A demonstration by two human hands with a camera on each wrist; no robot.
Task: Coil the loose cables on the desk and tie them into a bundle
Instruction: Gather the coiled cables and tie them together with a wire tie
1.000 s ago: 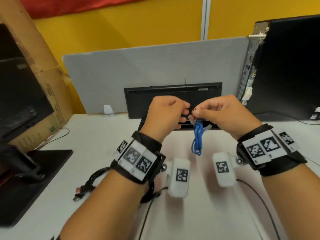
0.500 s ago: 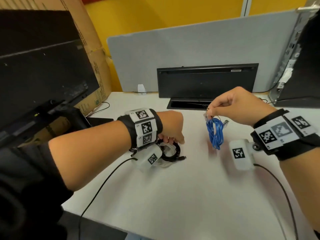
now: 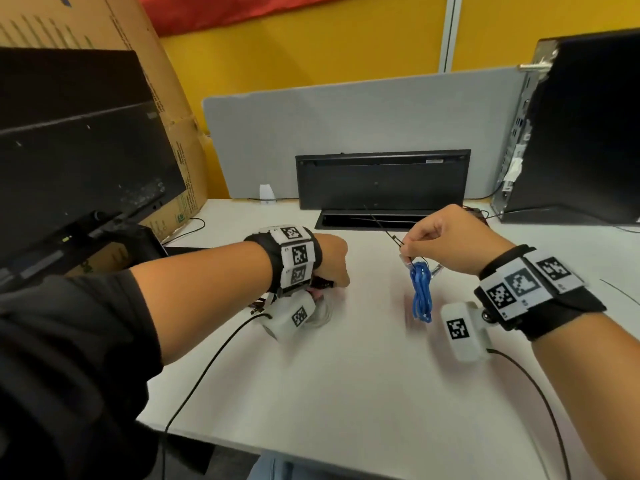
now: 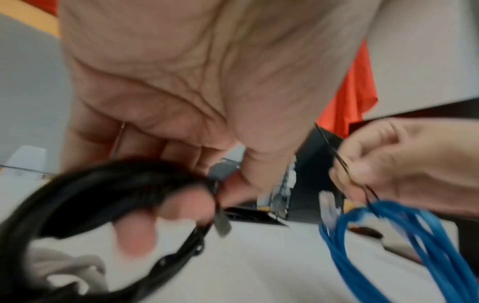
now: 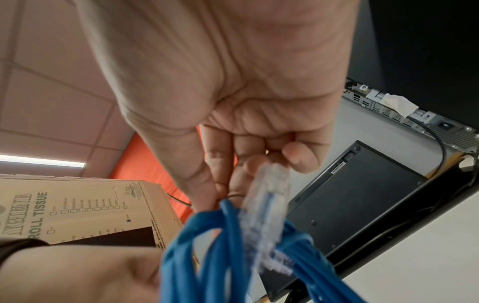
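At centre frame above the desk (image 3: 346, 375), the right hand (image 3: 446, 240) pinches a coiled blue cable (image 3: 420, 292); the left hand (image 3: 329, 261) grips a black cable coil (image 4: 85, 205).

The coiled Ethernet cable (image 3: 420, 294) is bright blue with clear plastic plugs. The cable coil (image 4: 103, 184) and the thin cable tie (image 3: 388, 233) are black. The tabletop (image 3: 346, 375) is white, the partition (image 3: 346, 116) pale grey, the wall (image 3: 311, 46) mustard yellow. Black-and-white square markers pattern both wristbands (image 3: 294, 254).
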